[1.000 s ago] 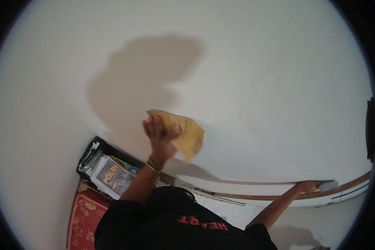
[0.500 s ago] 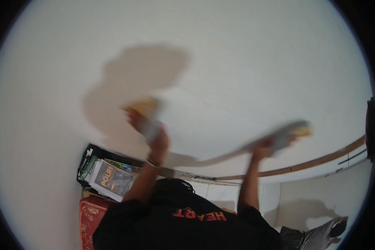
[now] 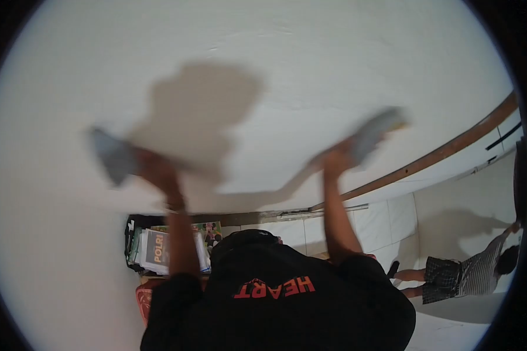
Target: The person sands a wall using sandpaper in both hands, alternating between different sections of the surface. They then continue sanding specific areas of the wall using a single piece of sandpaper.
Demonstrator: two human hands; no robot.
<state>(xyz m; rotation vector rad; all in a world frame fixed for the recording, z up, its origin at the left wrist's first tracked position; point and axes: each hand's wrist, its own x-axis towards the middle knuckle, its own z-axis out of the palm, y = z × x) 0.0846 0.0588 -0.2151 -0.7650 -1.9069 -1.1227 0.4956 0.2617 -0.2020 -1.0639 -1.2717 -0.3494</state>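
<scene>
My left hand (image 3: 156, 169) is closed around a blurred grey piece (image 3: 113, 157) at the left, against or close to the pale wall (image 3: 310, 70). On the other side, my right hand (image 3: 338, 159) grips a second grey piece (image 3: 370, 139) with a bit of yellow at its far end. Motion smears both hands and hides the finger positions in part. Whether the pieces touch the wall, I cannot tell.
A black box (image 3: 130, 248) of magazines and papers (image 3: 158, 248) stands below my left arm, beside a red patterned item (image 3: 144, 304). A brown strip (image 3: 427, 167) crosses the right side. A person in a striped shirt (image 3: 477, 272) is at the lower right.
My left hand has moved left with its piece, whose yellow side no longer shows. My right hand has moved up and left. More of the other person shows.
</scene>
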